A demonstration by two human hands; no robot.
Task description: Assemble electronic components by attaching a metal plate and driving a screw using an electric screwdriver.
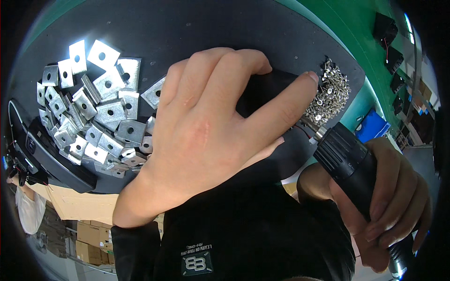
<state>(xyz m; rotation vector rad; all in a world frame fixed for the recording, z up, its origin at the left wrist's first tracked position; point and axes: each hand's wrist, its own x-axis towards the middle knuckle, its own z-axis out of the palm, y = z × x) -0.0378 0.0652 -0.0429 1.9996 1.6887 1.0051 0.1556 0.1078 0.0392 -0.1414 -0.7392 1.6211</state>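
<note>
My left hand (201,126) spreads over a black box-like part (265,91), fingers and thumb curled round its sides; most of the part is hidden. A thin dark red wire (302,131) shows beside it. In my right hand (398,187) is a black electric screwdriver (344,150), tilted up and to the left. Its metal bit lies by the near edge of a heap of small silver screws (330,93); whether the tip touches anything, I cannot tell. Left of my left hand lies a pile of bent metal brackets (110,110), each with a hole.
The dark tabletop (197,23) carries all this. A black device with a cable (58,154) stands at the left edge. Beyond the table at right are a blue bin (372,125) and several black boxes (386,28) on the green floor. Cardboard boxes (91,239) and another person's sleeve (29,210) appear lower left.
</note>
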